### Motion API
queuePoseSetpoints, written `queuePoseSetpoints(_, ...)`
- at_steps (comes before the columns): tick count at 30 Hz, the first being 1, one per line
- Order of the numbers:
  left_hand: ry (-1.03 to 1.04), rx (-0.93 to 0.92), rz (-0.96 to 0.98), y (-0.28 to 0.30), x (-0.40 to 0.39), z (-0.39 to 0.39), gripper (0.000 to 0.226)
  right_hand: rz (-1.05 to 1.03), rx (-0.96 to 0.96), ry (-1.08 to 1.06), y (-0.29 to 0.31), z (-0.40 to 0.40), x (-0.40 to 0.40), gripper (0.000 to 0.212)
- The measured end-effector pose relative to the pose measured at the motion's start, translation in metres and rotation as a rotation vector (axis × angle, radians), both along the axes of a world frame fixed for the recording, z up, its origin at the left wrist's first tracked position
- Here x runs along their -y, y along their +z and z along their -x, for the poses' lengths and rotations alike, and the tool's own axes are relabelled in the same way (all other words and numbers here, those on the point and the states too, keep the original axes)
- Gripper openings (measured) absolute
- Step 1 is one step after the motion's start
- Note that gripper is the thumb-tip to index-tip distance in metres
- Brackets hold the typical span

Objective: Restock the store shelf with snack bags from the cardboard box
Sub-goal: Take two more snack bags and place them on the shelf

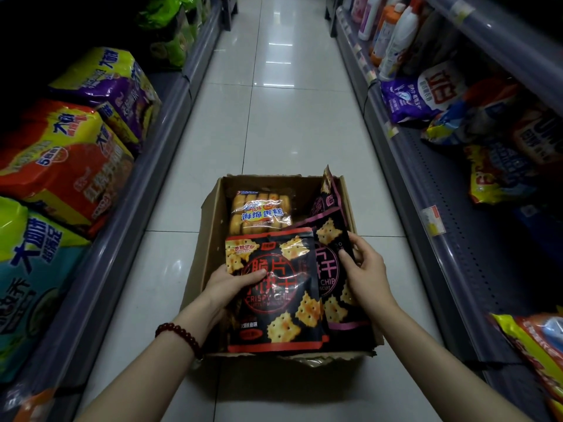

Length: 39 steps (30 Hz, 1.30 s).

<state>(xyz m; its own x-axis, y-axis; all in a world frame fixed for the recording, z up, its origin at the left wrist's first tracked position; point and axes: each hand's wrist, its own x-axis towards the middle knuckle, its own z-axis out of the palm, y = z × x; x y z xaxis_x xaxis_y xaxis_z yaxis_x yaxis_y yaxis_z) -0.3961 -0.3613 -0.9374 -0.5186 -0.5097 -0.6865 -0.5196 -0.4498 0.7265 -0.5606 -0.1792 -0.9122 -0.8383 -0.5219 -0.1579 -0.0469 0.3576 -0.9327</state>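
An open cardboard box [213,214] stands on the tiled aisle floor. My left hand [227,284] grips the left edge of a black cracker bag with red trim [280,318], thumb on its front. My right hand [365,269] pinches the right edge of a black cracker bag with pink trim [330,239] lying partly under the red one. A third black-and-pink bag [326,196] leans upright against the box's right wall. A clear pack of sponge cakes [262,213] lies at the box's far end.
The left shelf [146,184] holds large noodle multipacks in red [61,166], purple and teal. The right shelf [426,190] carries snack bags, a purple detergent bag [408,99] and bottles farther back. White floor tiles [274,117] run between them.
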Motion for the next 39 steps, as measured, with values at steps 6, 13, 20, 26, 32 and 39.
queuePoseSetpoints(6,0.107,-0.056,-0.044,0.029,0.005,0.003,0.092,0.002,-0.062,-0.025,0.037,0.013,0.011,0.032)
queuePoseSetpoints(13,0.196,-0.08,0.036,0.121,0.005,0.006,0.065,0.019,0.003,-0.004,0.131,0.011,0.021,0.023)
queuePoseSetpoints(20,0.278,-0.087,0.091,0.269,0.018,-0.019,0.065,0.035,0.069,0.034,0.281,-0.003,0.035,0.02)
queuePoseSetpoints(26,0.392,-0.056,0.235,0.425,0.037,-0.046,0.068,0.06,0.045,0.094,0.434,-0.007,0.052,0.019)
queuePoseSetpoints(32,0.533,-0.067,0.361,0.576,0.051,-0.073,0.066,0.169,0.092,0.152,0.58,-0.013,0.074,0.017)
queuePoseSetpoints(39,0.712,-0.183,0.493,0.719,0.045,-0.102,0.065,0.317,0.133,0.24,0.717,-0.015,0.104,0.019)
